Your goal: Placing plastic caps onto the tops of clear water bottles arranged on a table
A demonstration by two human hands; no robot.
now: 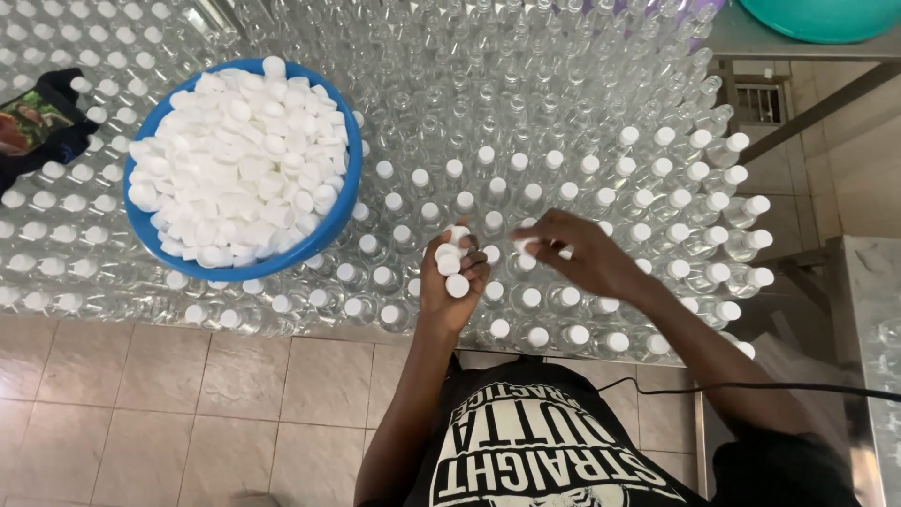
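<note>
Left hand (452, 282) is cupped palm-up over the packed clear bottles (526, 150), fingers curled round a small heap of white caps (451, 260) resting in the palm. Right hand (574, 252) sits just beside it, fingertips pinched on one white cap (524, 246) directly above a bottle neck. Blue bowl (330, 221) of loose caps rests on the bottles, well left of both hands.

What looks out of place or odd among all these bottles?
Mainly the blue bowl of white caps: it sits tilted directly on the bottle tops, not on a flat surface. A phone also rests on bottles at far left. Nothing looks spilled or broken.
</note>
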